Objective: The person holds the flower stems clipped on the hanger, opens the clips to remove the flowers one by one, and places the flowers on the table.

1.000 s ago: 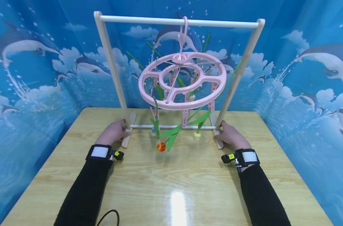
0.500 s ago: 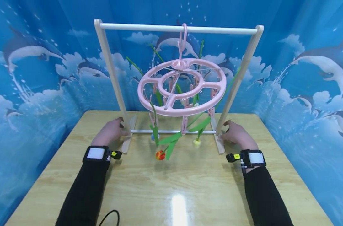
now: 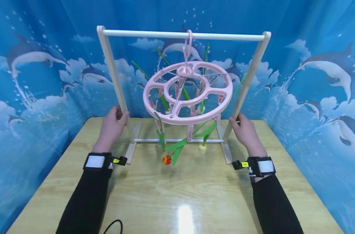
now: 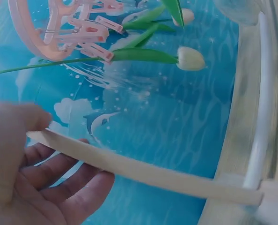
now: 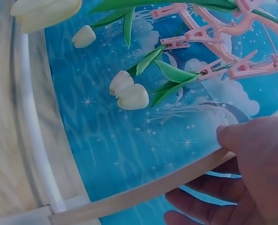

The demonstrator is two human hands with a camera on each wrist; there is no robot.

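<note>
- Wood-grain table (image 3: 154, 195) sits beneath the pale wooden rack (image 3: 113, 71)!
- Left hand (image 3: 110, 128) pinches the rack's left upright (image 4: 129, 167), right hand (image 3: 246, 132) its right!
- Pink plastic ring hanger (image 3: 181, 120) with green-leaved tulips (image 4: 191, 58) dangles from its white top bar (image 3: 154, 34)!

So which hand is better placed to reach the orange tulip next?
Probably the left hand: nearer the orange tulip in the head view than the right hand; both hold wooden uprights.
</note>
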